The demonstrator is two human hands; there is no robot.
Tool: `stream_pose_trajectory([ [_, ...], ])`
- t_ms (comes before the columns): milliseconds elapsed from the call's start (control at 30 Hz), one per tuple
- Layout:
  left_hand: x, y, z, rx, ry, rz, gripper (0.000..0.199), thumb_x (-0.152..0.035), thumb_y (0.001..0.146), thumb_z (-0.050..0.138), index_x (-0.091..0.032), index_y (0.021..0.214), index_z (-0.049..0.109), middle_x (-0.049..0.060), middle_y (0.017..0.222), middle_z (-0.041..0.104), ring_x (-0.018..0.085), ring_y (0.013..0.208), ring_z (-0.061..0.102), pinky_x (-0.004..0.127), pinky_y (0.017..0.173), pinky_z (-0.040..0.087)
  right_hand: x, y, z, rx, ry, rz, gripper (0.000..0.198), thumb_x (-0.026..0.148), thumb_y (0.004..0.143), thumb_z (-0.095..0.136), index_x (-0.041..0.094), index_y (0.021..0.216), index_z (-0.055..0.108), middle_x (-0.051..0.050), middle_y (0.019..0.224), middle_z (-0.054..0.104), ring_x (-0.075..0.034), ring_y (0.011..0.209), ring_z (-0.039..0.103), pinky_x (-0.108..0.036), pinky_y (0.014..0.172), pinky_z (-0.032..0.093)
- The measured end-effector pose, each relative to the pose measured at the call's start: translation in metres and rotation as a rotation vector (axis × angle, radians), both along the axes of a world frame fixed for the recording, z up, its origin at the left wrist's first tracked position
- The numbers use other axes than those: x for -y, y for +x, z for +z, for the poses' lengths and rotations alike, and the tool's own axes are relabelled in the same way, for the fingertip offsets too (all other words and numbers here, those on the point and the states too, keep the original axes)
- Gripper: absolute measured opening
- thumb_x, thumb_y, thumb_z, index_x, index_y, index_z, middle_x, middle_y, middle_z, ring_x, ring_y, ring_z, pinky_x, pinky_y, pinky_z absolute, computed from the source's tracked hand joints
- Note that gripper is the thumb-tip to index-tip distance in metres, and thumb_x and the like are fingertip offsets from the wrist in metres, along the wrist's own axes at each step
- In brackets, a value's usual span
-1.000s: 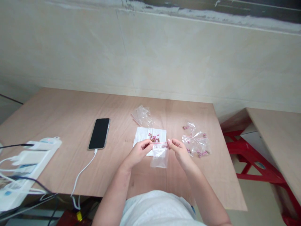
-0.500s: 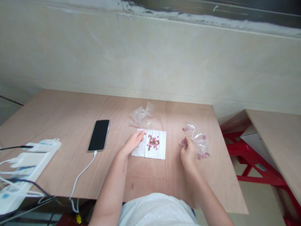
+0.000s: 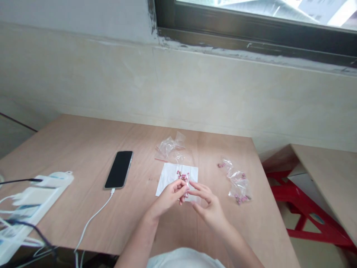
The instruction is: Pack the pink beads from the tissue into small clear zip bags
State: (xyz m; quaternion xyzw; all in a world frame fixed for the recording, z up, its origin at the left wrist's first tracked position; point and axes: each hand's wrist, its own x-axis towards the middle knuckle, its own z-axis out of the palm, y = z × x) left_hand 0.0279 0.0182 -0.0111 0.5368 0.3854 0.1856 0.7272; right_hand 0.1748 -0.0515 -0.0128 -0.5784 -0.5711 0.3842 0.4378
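Observation:
Over a white paper sheet (image 3: 164,176), my left hand (image 3: 171,195) pinches what looks like a small clear plastic zip bag (image 3: 187,183), mostly hidden by the fingers. My right hand (image 3: 208,203) is just to its right, fingers apart, their tips close to the bag; whether they touch it I cannot tell. Pink and brown beads (image 3: 182,175) lie in a pile on the paper, partly covered by my left hand. Right of my hands are clear bags with pink beads (image 3: 241,186). Behind the paper lies a heap of clear zip bags (image 3: 170,147).
A black phone (image 3: 119,169) on a white charging cable (image 3: 93,219) lies to the left. At the far left is a white power strip (image 3: 41,201) full of plugs. A red stool (image 3: 304,216) stands right of the wooden table (image 3: 145,230), beneath another table (image 3: 329,171).
My right hand has come left from the bead bags to my left hand above the paper. A small clear bag now appears between them. The camera view has tilted up.

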Motion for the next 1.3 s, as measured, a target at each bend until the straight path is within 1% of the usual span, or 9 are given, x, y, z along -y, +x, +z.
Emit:
stream_pose_trajectory([
  [67,0.000,-0.007,0.000,-0.023,-0.009,0.018,0.027,-0.041,0.077,0.048,-0.014,0.077,0.046,-0.002,0.066,0.051,0.005,0.051,0.047,0.017,0.047,0.040,0.000,0.003,0.002,-0.060,-0.079,-0.024,0.020,0.023,0.070,0.058,0.020,0.089,0.063,-0.009,0.105,0.061,-0.022,0.101,0.053,-0.038,0.087,0.040],
  [133,0.002,-0.011,0.003,-0.059,-0.011,0.014,0.026,-0.040,0.076,0.050,-0.014,0.074,0.045,-0.003,0.065,0.052,0.005,0.049,0.047,0.017,0.045,0.040,-0.002,0.004,0.006,-0.103,-0.174,-0.066,0.018,0.031,0.072,0.056,0.016,0.083,0.060,-0.009,0.089,0.063,-0.020,0.084,0.058,-0.032,0.073,0.045],
  [300,0.015,-0.003,0.013,-0.152,0.037,-0.107,0.024,-0.039,0.076,0.046,-0.015,0.071,0.044,-0.004,0.057,0.050,0.006,0.042,0.046,0.017,0.039,0.038,-0.008,-0.005,0.014,-0.231,-0.452,0.023,0.039,0.052,0.074,0.047,0.014,0.067,0.052,-0.002,0.056,0.054,-0.012,0.049,0.051,-0.022,0.043,0.038],
  [467,0.024,0.002,0.008,-0.286,0.176,-0.184,0.022,-0.035,0.076,0.044,-0.016,0.064,0.042,-0.006,0.053,0.046,0.004,0.036,0.036,0.015,0.034,0.025,-0.008,-0.006,0.011,-0.343,-0.591,0.124,0.047,0.059,0.066,0.050,0.012,0.065,0.052,0.000,0.052,0.051,-0.010,0.044,0.051,-0.021,0.040,0.039],
  [633,0.021,0.000,0.009,-0.333,0.332,-0.212,0.025,-0.033,0.071,0.052,-0.014,0.058,0.044,-0.005,0.055,0.045,0.007,0.052,0.040,0.017,0.047,0.029,-0.004,0.007,0.010,-0.390,-0.714,0.212,0.042,0.053,0.062,0.057,0.011,0.066,0.053,0.001,0.050,0.051,-0.012,0.044,0.054,-0.021,0.039,0.041],
  [833,0.016,-0.003,0.016,-0.287,0.165,-0.271,0.029,-0.043,0.074,0.049,-0.016,0.065,0.044,-0.007,0.053,0.041,0.005,0.041,0.035,0.017,0.038,0.026,-0.006,0.014,0.001,-0.361,-0.725,0.153,0.032,0.043,0.063,0.059,0.011,0.063,0.052,-0.003,0.053,0.058,-0.011,0.038,0.052,-0.021,0.035,0.039],
  [967,0.015,-0.003,0.014,-0.220,0.100,-0.316,0.031,-0.046,0.075,0.047,-0.015,0.071,0.046,-0.005,0.058,0.043,0.005,0.043,0.039,0.016,0.035,0.031,-0.005,0.013,0.001,-0.410,-0.692,0.201,0.029,0.040,0.064,0.060,0.013,0.060,0.052,0.000,0.049,0.056,-0.009,0.035,0.049,-0.020,0.035,0.038],
  [1100,0.014,-0.003,0.015,-0.112,-0.016,-0.397,0.027,-0.042,0.076,0.048,-0.014,0.074,0.048,-0.004,0.061,0.047,0.007,0.047,0.046,0.017,0.040,0.040,-0.004,0.013,0.003,-0.439,-0.657,0.247,0.035,0.046,0.067,0.057,0.013,0.058,0.050,0.001,0.045,0.053,-0.007,0.033,0.045,-0.018,0.034,0.034],
  [1300,0.013,-0.007,0.018,-0.081,-0.024,-0.389,0.029,-0.041,0.077,0.045,-0.013,0.074,0.052,-0.003,0.059,0.049,0.006,0.045,0.049,0.017,0.042,0.042,-0.005,0.016,0.007,-0.467,-0.658,0.344,0.035,0.048,0.069,0.055,0.013,0.064,0.051,0.000,0.054,0.055,-0.007,0.039,0.048,-0.020,0.041,0.038],
])
